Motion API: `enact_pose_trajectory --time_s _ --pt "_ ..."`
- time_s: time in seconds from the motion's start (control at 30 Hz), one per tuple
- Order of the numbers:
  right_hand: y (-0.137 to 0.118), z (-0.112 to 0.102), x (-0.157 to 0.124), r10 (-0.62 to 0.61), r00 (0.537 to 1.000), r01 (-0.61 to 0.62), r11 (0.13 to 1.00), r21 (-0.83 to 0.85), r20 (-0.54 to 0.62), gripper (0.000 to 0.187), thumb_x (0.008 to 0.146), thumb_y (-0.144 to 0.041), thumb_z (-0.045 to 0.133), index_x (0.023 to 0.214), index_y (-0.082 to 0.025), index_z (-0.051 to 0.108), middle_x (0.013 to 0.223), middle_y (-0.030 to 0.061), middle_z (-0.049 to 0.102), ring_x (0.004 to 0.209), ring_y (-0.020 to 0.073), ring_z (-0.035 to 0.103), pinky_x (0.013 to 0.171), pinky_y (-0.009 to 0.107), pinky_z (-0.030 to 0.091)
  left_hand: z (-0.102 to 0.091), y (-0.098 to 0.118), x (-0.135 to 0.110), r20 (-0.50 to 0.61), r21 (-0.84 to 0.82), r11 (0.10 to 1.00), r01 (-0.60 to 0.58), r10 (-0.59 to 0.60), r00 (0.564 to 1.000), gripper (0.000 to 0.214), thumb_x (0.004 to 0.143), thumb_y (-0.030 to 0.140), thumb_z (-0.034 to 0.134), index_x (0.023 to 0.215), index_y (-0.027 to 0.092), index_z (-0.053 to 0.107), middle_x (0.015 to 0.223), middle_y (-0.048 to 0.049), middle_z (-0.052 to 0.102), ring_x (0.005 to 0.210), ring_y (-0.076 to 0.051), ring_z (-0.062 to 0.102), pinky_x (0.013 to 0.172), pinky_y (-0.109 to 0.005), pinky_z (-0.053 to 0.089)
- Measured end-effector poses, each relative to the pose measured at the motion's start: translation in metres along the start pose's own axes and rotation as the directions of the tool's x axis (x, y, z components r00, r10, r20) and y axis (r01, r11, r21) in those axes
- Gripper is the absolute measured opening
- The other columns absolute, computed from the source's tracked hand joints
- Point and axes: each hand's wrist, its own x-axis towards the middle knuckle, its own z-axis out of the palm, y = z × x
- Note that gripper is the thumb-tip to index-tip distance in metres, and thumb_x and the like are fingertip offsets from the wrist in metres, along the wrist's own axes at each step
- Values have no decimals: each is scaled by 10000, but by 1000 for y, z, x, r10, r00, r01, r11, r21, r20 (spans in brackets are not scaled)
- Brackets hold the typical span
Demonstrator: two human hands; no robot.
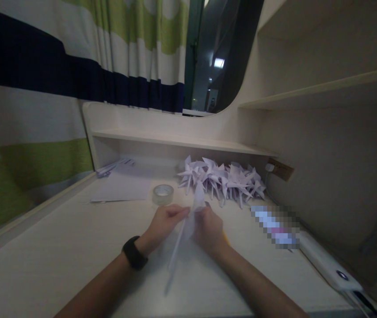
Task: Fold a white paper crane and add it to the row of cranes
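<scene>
Both my hands hold one folded white paper piece (188, 221) above the light wooden desk (59, 256). My left hand (165, 223), with a black band on its wrist, pinches the paper's left side. My right hand (210, 229) is closed on its right side. The paper's thin tip points up between the hands and a long narrow flap hangs down toward me. A pile of several folded white paper pieces (223, 179) lies just beyond my hands, under the low shelf.
A roll of clear tape (162, 194) sits left of the pile. Flat white sheets (122, 185) lie at the back left. A white power strip (327, 265) runs along the right. A low shelf (181, 140) and a striped curtain (42, 88) stand behind.
</scene>
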Motion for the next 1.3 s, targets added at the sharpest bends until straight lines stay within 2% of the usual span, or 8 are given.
enact_pose_trajectory --time_s 0.1,0.2,0.3,0.6,0.83,1.03,1.13,1.3 --pt "-5 -1 0 116 993 -117 993 30 8 99 802 -136 433 790 -202 507 710 40 603 646 179 570 584 266 398 1 1 -1 2 -10 1000 -2 2 1000 309 872 399 560 801 163 746 797 -57 729 762 -192 648 720 -301 497" --pt "-15 -1 1 385 922 -386 912 139 38 112 848 -158 418 809 -204 512 720 28 617 654 175 580 577 261 396 2 3 -1 -16 28 998 -57 57 998 274 879 360 558 820 174 752 832 -62 730 803 -197 650 749 -304 493" --pt "-22 0 3 495 866 -496 834 241 71 110 853 -177 427 785 -207 508 712 18 620 656 173 585 576 257 400 2 2 -1 -18 96 988 -122 124 992 255 898 331 530 920 205 751 902 -62 725 861 -195 648 804 -313 486" --pt "-17 -1 7 392 918 -395 881 259 69 112 856 -189 438 813 -199 540 731 24 624 668 168 584 590 254 399 2 -3 0 -92 116 985 -129 140 986 261 904 327 515 963 218 745 997 -62 719 940 -203 649 870 -339 497" --pt "-8 -4 10 95 995 -97 991 88 24 163 873 -149 379 827 -195 529 752 58 614 667 178 588 587 268 409 0 4 0 -90 40 999 -3 6 996 280 876 375 548 920 196 760 960 -40 745 899 -224 676 785 -318 530" --pt "8 -5 6 -106 983 109 994 -12 149 150 851 -133 438 860 -216 562 790 79 634 768 190 608 660 268 442 -2 9 0 -32 -29 995 97 -98 995 318 856 430 563 904 189 765 953 -39 745 860 -227 677 724 -304 536" --pt "8 -6 5 -55 989 55 998 1 140 139 847 -136 428 862 -208 546 801 71 628 759 182 602 658 264 438 -3 13 -1 -16 6 998 57 -57 998 314 867 421 550 899 196 767 920 -34 749 833 -222 676 716 -296 530" --pt "-9 -5 5 165 985 -168 984 59 50 125 837 -128 393 799 -204 485 709 35 586 647 170 569 587 261 384 -5 21 -5 20 41 996 -79 78 997 280 880 372 544 949 203 757 950 -36 745 864 -230 675 764 -303 516"
